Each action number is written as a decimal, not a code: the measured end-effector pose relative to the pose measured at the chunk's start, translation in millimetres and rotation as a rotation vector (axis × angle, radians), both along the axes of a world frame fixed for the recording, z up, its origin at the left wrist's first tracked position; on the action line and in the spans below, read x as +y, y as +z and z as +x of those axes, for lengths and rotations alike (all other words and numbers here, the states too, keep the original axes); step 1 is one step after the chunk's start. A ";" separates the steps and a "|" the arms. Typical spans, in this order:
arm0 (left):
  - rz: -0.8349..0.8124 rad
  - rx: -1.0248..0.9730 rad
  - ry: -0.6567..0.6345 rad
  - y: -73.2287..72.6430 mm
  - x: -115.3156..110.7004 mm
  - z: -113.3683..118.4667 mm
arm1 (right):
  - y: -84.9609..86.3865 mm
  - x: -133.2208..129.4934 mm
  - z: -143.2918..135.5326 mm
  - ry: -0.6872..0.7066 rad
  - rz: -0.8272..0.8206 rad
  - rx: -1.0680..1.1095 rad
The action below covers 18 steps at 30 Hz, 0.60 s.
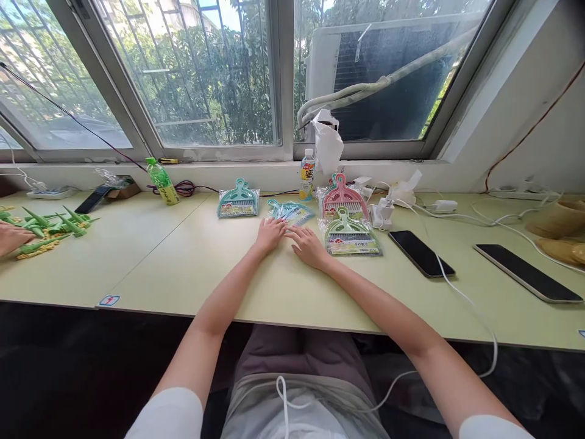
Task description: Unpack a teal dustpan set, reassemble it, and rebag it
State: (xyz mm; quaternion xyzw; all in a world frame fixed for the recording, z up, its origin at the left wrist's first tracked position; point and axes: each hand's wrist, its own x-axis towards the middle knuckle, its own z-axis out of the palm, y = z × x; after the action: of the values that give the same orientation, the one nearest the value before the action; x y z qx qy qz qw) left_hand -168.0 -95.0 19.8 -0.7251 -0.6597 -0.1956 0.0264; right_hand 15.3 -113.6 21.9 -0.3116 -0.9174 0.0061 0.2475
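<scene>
A wrapped blue dustpan-and-brush set (292,211) lies tilted on the table, just beyond my hands. My left hand (270,235) rests palm down with its fingers stretched to the near edge of that package; whether they press on it I cannot tell. Beside it, my right hand (307,245) lies low over the tabletop, fingers spread and pointing left, their tips close to my left hand. Another teal dustpan-and-brush set (238,200) sits to the left. On the right, a green dustpan-and-brush set (351,235) lies in front of a pink one (343,198).
A green-capped bottle (163,182) and an orange-labelled bottle (307,175) stand near the window. Two dark phones (421,253) (528,272) and a white cable (461,292) lie at right. At far left, another person's hand (13,236) touches green and yellow pieces (68,222).
</scene>
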 end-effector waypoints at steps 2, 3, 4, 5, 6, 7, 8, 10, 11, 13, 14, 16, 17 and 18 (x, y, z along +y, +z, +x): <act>0.035 0.110 0.085 8.6 -0.5 -5.0 | 17.2 4.1 10.2 -0.020 0.078 0.118; 0.053 0.137 0.144 12.7 -0.2 -8.6 | 26.7 10.2 20.1 -0.123 0.073 0.196; 0.071 0.148 0.197 16.3 0.4 -12.9 | 35.5 19.0 33.3 -0.286 0.048 0.264; 0.087 0.144 0.241 19.0 1.2 -17.6 | 42.7 29.7 49.3 -0.429 0.003 0.286; 0.101 0.123 0.277 20.8 2.1 -22.4 | 47.5 41.6 67.2 -0.551 -0.046 0.270; 0.108 0.094 0.306 21.5 3.2 -27.1 | 49.6 53.8 85.9 -0.657 -0.094 0.215; 0.104 0.063 0.327 21.2 4.2 -31.4 | 49.0 65.4 104.2 -0.746 -0.159 0.139; 0.076 0.005 0.345 18.3 6.4 -38.2 | 41.1 84.3 135.3 -0.832 -0.374 -0.035; 0.057 -0.022 0.345 16.1 7.3 -40.6 | 35.3 91.3 146.6 -0.850 -0.470 -0.083; 0.039 -0.077 0.335 11.4 9.0 -44.4 | 23.4 100.9 160.3 -0.863 -0.522 -0.070; 0.044 -0.104 0.331 9.2 9.8 -46.3 | 18.6 104.1 163.3 -0.866 -0.519 -0.054; 0.049 -0.162 0.336 5.7 11.8 -51.4 | 12.6 108.4 164.7 -0.849 -0.490 -0.028; 0.030 -0.192 0.339 4.5 13.0 -54.9 | 11.3 109.7 163.9 -0.824 -0.482 -0.021; -0.004 -0.223 0.340 3.7 14.4 -59.1 | 10.9 110.3 162.3 -0.782 -0.486 -0.014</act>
State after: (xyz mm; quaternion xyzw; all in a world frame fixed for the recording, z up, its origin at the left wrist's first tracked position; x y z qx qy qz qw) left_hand -227.1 -80.6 23.5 -0.5771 -0.7720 -0.2660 -0.0158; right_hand 177.6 -3.3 32.8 -0.6832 -0.7047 0.1251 0.1449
